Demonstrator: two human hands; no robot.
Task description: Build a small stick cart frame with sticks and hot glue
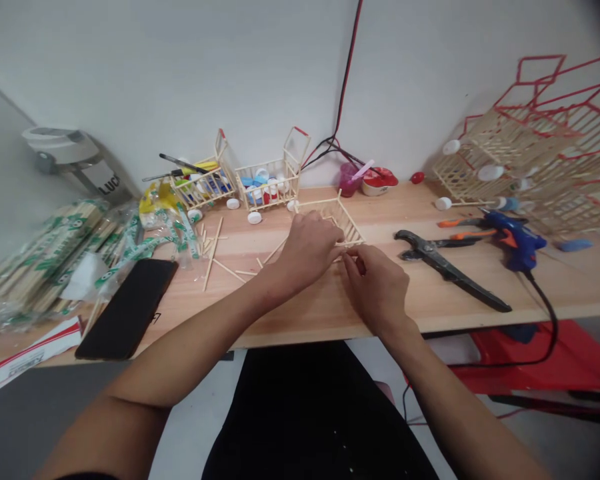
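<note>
A small open frame of pale wooden sticks point(337, 223) stands on the wooden workbench point(430, 300), directly in front of the person and held between both hands. The left hand point(307, 248) sits over the frame's near side, its fingers point(327, 233) curled closely over the sticks. The right hand point(377, 290) is at the near corner, its fingertips point(351, 261) drawn narrow in a pinch on the sticks there; a small red object point(361, 265) shows beside them, its nature not determinable.

Loose sticks point(213, 253) lie to the left of the hands. Beyond them are two miniature stick carts with red handles point(270, 177), both holding bottle caps. Plastic-wrapped stick bundles point(45, 260) and a black smartphone point(125, 310) occupy the left end of the bench. To the right lie black-handled pliers point(443, 267) and a blue hot glue gun point(515, 237) — its black cord point(545, 313) trailing over the bench edge. Larger red-topped stick racks point(525, 147) lean against the wall — far right
</note>
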